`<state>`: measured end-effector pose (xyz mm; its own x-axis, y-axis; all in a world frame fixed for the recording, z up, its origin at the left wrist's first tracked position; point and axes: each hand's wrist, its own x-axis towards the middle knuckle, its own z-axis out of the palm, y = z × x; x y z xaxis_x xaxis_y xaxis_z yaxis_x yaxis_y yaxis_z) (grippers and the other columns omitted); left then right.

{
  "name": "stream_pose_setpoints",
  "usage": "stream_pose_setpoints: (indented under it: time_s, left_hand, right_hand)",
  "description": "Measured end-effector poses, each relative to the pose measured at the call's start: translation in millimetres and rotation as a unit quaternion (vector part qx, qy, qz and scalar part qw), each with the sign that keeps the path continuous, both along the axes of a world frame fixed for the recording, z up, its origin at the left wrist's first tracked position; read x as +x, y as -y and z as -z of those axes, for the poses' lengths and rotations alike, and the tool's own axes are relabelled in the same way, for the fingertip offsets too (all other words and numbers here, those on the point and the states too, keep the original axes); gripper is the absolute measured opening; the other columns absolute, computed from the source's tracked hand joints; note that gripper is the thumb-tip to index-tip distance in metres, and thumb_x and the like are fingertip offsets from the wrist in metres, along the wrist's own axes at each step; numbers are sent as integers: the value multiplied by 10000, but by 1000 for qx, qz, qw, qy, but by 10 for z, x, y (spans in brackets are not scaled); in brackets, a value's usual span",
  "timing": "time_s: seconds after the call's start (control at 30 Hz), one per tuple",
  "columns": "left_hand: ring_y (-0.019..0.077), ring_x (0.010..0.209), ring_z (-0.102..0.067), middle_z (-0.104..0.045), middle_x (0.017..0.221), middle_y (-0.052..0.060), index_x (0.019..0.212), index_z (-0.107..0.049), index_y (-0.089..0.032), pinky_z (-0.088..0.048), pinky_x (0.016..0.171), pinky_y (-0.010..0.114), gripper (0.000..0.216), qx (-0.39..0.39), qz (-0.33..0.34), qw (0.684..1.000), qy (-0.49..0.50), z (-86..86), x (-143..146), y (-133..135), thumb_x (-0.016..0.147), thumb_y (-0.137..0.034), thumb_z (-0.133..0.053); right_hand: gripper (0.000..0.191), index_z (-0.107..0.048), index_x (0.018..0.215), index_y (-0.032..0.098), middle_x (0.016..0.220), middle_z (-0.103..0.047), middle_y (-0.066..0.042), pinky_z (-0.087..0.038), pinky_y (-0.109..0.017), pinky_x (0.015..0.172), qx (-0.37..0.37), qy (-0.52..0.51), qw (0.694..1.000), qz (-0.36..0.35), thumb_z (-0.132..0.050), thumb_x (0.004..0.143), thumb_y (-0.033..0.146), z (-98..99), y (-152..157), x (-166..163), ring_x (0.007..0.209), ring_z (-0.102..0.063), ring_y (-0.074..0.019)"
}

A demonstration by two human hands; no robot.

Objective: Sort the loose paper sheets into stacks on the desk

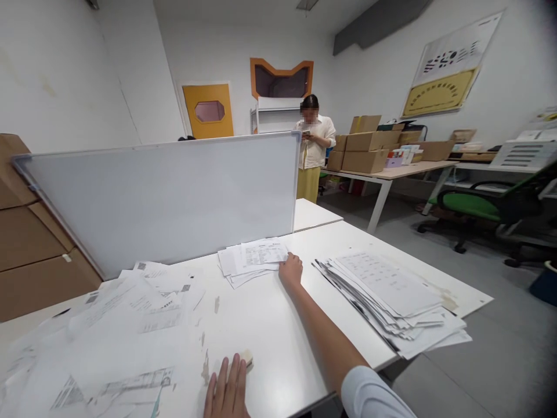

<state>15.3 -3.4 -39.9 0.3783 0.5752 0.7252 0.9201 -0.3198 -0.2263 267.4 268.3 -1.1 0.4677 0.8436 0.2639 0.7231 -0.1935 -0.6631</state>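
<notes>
R hand point(290, 270): fingers curled, touching edge of small paper stack point(255, 258), far mid worktop point(270, 325); pinch or not, can't tell. L hand point(228, 392): flat, spread, near edge. Fanned stack point(391, 296) at right looks sorted; loose heap point(130, 313) at left prob. not yet.

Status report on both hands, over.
Right hand touching small paper stack. Left hand flat on table. Large paper stack lies apart, right side.

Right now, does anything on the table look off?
Yes. The right paper pile is fanned askew and overhangs the table edge; the left heap is strewn loose. Smudges mark the tabletop.
</notes>
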Motion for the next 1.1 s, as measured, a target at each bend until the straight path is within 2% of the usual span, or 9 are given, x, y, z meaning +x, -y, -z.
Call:
stream_pose_setpoints:
  time_s: [0.17, 0.27, 0.37, 0.5, 0.67, 0.77, 0.87, 0.97, 1.1]
  left_hand:
    - [176, 1404, -232, -572, 1308, 8, 1438, -268, -179, -105, 1207, 380, 771, 15, 5, 1000, -7, 27, -10, -21, 700, -56, -457]
    - [170, 1405, -228, -568, 1312, 6, 1436, -273, -188, -104, 1207, 377, 755, 19, 4, 1000, -1, 38, -12, -27, 712, -63, -448]
    - [165, 1407, -220, -570, 1310, 16, 1438, -267, -178, -100, 1206, 374, 759, 16, 2, 1000, 3, 26, -9, -21, 710, -71, -454]
    - [158, 1408, -215, -563, 1319, 10, 1443, -250, -184, -95, 1205, 365, 771, 2, 8, 1000, 11, -4, -6, -6, 710, -71, -460]
    - [156, 1405, -225, -534, 1349, 6, 1444, -249, -192, -82, 1203, 368, 747, -6, 14, 1000, 25, -40, 1, 15, 732, -90, -447]
    - [170, 1397, -251, -520, 1364, 5, 1444, -250, -192, -90, 1202, 374, 747, -12, 18, 999, 27, -74, 11, 39, 733, -87, -453]
    - [179, 1384, -285, -518, 1368, -3, 1447, -237, -199, -101, 1201, 371, 765, -16, 7, 1000, 22, -98, 19, 59, 728, -68, -461]
    - [172, 1384, -284, -537, 1352, -1, 1450, -224, -199, -90, 1201, 365, 763, -12, -8, 1000, 25, -105, 19, 65, 738, -65, -462]
    - [211, 1389, -277, -486, 1399, 30, 1453, -216, -187, -133, 1193, 415, 716, -23, -14, 998, 49, -142, 2, 93, 780, -100, -446]
  right_hand:
    - [437, -531, 1230, 140, 1214, -507, -154, -407, -342, 901, 10, -21, 999, -22, -420, 808, 117, 19, 4, 66, 1032, -549, -243]
    - [246, -583, 1104, 168, 1173, -555, -91, -441, -361, 889, 15, -36, 998, -39, -472, 894, 231, 44, -7, 102, 988, -564, -190]
    - [236, -602, 1018, 171, 1128, -593, -59, -447, -408, 904, 20, -45, 998, -49, -521, 902, 360, 50, -22, 104, 1015, -557, -187]
    - [250, -612, 970, 164, 1074, -610, -55, -416, -441, 936, 28, -56, 997, -52, -523, 896, 386, 32, -24, 64, 1039, -547, -202]
    - [224, -593, 954, 152, 1054, -590, -67, -393, -422, 929, 55, -100, 992, -49, -571, 842, 344, 17, 25, 60, 1031, -526, -213]
    - [219, -564, 1009, 153, 1047, -582, -80, -418, -364, 884, 84, -151, 984, -53, -509, 824, 257, 7, 97, 85, 987, -541, -200]
    - [346, -516, 1102, 158, 982, -593, -82, -459, -304, 779, 110, -215, 969, -53, -425, 772, 208, -9, 229, 94, 869, -574, -190]
    - [418, -488, 1136, 162, 883, -600, -57, -480, -289, 674, 125, -280, 951, -47, -422, 730, 241, -15, 462, 82, 748, -589, -190]
    - [371, -505, 1063, 165, 868, -606, -60, -513, -298, 653, 129, -365, 921, -32, -453, 732, 325, 33, 1037, 99, 750, -624, -197]
